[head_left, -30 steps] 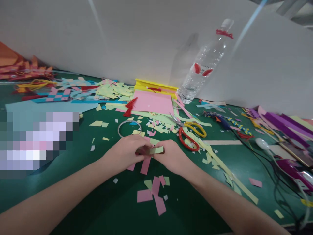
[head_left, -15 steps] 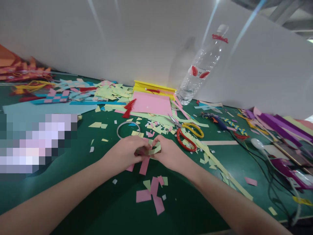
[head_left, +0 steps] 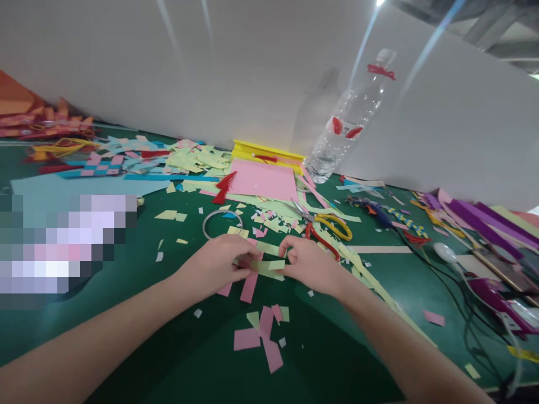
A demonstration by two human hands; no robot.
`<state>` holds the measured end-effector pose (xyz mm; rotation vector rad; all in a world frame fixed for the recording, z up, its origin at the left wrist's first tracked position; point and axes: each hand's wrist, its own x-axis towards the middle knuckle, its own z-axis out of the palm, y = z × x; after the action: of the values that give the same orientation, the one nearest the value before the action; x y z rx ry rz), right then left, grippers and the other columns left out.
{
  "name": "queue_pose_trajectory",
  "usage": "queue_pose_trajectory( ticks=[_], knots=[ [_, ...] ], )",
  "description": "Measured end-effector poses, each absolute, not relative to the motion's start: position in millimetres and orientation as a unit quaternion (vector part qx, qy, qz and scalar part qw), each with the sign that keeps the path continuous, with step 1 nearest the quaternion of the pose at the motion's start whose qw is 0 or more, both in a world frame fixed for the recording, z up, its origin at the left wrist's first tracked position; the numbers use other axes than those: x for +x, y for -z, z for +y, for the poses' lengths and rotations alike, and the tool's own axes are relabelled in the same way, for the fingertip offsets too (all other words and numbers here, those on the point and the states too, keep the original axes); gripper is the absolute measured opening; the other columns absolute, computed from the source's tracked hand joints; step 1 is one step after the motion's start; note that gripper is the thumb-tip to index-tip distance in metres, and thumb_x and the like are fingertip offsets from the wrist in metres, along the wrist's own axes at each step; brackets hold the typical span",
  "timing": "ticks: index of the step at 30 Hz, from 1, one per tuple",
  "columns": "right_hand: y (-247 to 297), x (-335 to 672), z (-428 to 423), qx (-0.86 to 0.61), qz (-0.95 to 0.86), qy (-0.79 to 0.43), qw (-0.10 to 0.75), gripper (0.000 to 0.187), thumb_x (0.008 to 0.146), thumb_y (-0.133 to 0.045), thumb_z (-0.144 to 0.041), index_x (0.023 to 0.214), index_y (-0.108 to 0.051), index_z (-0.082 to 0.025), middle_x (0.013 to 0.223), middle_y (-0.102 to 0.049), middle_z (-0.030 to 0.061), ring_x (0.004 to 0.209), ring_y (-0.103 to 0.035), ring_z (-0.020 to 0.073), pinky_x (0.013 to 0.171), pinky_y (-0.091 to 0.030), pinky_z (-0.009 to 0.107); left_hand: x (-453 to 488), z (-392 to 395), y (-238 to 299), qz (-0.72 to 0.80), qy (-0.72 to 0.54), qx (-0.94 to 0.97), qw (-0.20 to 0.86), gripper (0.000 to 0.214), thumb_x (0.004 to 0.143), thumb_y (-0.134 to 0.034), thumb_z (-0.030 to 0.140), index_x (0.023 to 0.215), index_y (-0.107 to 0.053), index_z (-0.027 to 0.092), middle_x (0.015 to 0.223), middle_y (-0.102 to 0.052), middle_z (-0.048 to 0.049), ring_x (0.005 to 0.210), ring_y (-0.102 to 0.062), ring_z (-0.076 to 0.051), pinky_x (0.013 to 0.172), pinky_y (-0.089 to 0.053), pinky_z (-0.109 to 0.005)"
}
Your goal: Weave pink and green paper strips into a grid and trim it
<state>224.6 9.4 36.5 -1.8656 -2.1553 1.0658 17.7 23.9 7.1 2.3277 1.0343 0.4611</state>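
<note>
Scissors [head_left: 312, 218], ring [head_left: 204, 225] beyond hands | bottle [head_left: 347, 118]: contents unclear | left hand [head_left: 219, 259] pinches paper strips [head_left: 272, 266]; right hand [head_left: 314, 266]: grip unclear

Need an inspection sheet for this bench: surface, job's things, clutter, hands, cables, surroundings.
Surface: green tabletop, scattered with paper.
Job's things: pale green strips and pink strips meet at the left hand; scissors lie beyond the right hand.
Clutter: small paper scraps in the middle; grey ring beyond the left hand.
Left hand: holding the strips where they meet.
Right hand: at the green strips' free ends; firm grip can't be confirmed.
Cables: cords at right, near a purple device.
Surroundings: pale wall behind, clear bottle beside it; pixelation masks part of the left side.
</note>
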Motion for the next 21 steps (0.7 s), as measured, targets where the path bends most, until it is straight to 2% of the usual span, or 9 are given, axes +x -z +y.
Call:
queue_pose_trajectory(
  ticks=[2,4,6,8,10,13,17,21],
  knots=[
    [-42.1,229.8,7.0,-0.586,-0.730,-0.343,0.074,0.015,0.074,-0.058,-0.022,0.087,-0.051,-0.019,0.051,-0.041,-0.0087,0.046,-0.040,0.0095,0.046,-0.027,0.022,17.0,24.2,-6.2,0.372,-0.179,0.871,0.268,0.019,0.075,-0.064,0.014,0.093,-0.068,0.020,0.091,-0.069,-0.0022,0.082,-0.065,-0.017,0.069,-0.053,-0.026],
    [-45.3,230.6,4.7,-0.575,-0.756,-0.284,0.132,0.011,0.074,-0.051,-0.013,0.083,-0.054,-0.019,0.055,-0.043,-0.0068,0.051,-0.042,0.0093,0.049,-0.031,0.022,16.5,25.6,-4.1,0.343,-0.189,0.886,0.249,0.013,0.077,-0.063,0.017,0.088,-0.069,0.020,0.093,-0.070,-0.0022,0.088,-0.064,-0.018,0.077,-0.052,-0.029],
    [-42.9,227.4,2.9,-0.562,-0.780,-0.185,0.203,0.014,0.075,-0.047,-0.009,0.078,-0.058,-0.018,0.064,-0.049,-0.0030,0.056,-0.045,0.0094,0.053,-0.033,0.022,16.4,27.4,-1.8,0.311,-0.197,0.901,0.227,0.010,0.079,-0.062,0.018,0.082,-0.071,0.020,0.094,-0.070,-0.0028,0.092,-0.063,-0.019,0.083,-0.050,-0.032],
    [-34.6,222.6,2.3,-0.505,-0.821,-0.098,0.249,0.019,0.080,-0.045,-0.012,0.085,-0.062,-0.018,0.080,-0.057,0.0021,0.065,-0.050,0.0108,0.056,-0.035,0.023,16.6,28.7,-0.5,0.293,-0.201,0.911,0.211,0.011,0.080,-0.061,0.019,0.080,-0.072,0.020,0.093,-0.071,-0.0036,0.090,-0.064,-0.019,0.084,-0.049,-0.033],
    [-23.0,218.5,3.1,-0.404,-0.882,-0.043,0.239,0.022,0.086,-0.043,-0.019,0.090,-0.065,-0.018,0.083,-0.060,0.0044,0.072,-0.053,0.0130,0.058,-0.036,0.024,16.8,28.8,-0.5,0.290,-0.204,0.914,0.196,0.011,0.080,-0.061,0.019,0.077,-0.072,0.019,0.091,-0.071,-0.0042,0.086,-0.064,-0.019,0.081,-0.049,-0.033],
    [-7.6,215.5,5.9,-0.321,-0.925,-0.006,0.205,0.027,0.088,-0.044,-0.029,0.083,-0.067,-0.016,0.074,-0.061,0.0045,0.067,-0.050,0.0139,0.058,-0.035,0.027,16.7,27.1,-1.6,0.297,-0.194,0.916,0.184,0.020,0.082,-0.058,0.021,0.065,-0.069,0.017,0.085,-0.069,-0.0038,0.082,-0.062,-0.018,0.080,-0.047,-0.032],
    [-0.1,214.3,8.2,-0.297,-0.939,-0.004,0.173,0.035,0.089,-0.040,-0.021,0.063,-0.063,-0.015,0.063,-0.056,0.0031,0.062,-0.046,0.0133,0.058,-0.033,0.028,16.1,25.9,-0.6,0.309,-0.199,0.910,0.193,0.034,0.091,-0.044,0.027,0.068,-0.068,0.019,0.090,-0.068,-0.0030,0.087,-0.060,-0.018,0.086,-0.042,-0.034],
    [-0.8,215.7,7.3,-0.307,-0.937,-0.026,0.167,0.037,0.089,-0.040,-0.019,0.059,-0.060,-0.015,0.060,-0.054,0.0025,0.060,-0.044,0.0126,0.058,-0.032,0.029,15.5,27.1,2.5,0.317,-0.201,0.905,0.201,0.033,0.093,-0.040,0.026,0.075,-0.067,0.018,0.092,-0.067,-0.0034,0.090,-0.059,-0.018,0.089,-0.040,-0.036]
  ],
)
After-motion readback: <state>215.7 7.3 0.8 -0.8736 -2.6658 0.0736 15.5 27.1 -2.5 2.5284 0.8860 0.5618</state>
